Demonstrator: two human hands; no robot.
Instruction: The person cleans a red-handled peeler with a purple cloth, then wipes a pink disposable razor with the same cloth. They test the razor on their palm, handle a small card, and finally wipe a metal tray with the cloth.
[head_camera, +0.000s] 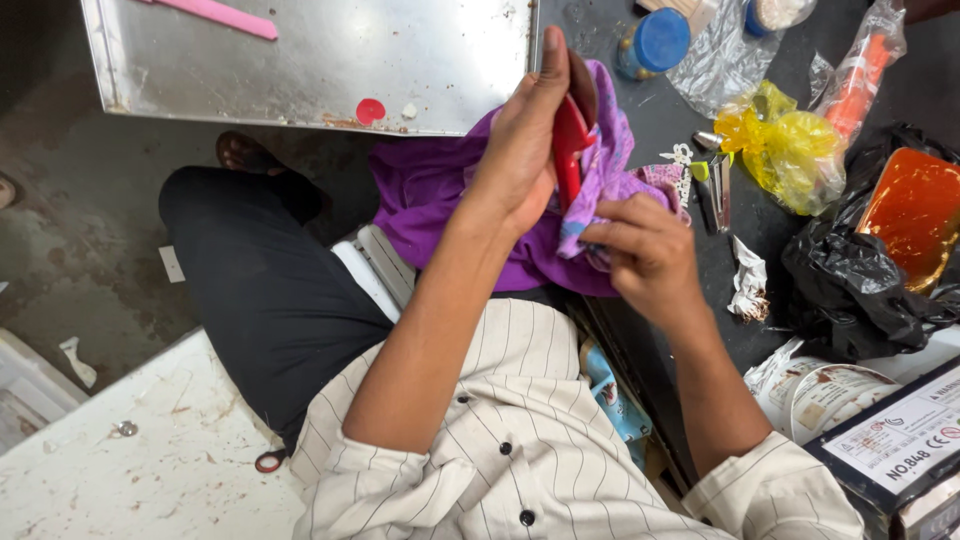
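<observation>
floor: stained grey concrete (60, 250) | steel tabletop (330, 60) above | dark worktop (770, 225) right | white chipped surface (130, 460) lower left

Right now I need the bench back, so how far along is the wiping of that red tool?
Done: cannot tell; no cleaned part is clearly distinguishable. In hand: the left hand grips the red tool upright, while the right hand presses the purple cloth against its lower end. Left: the upper part of the tool is bare, outside the cloth; small metal tools lie on the dark bench.
</observation>
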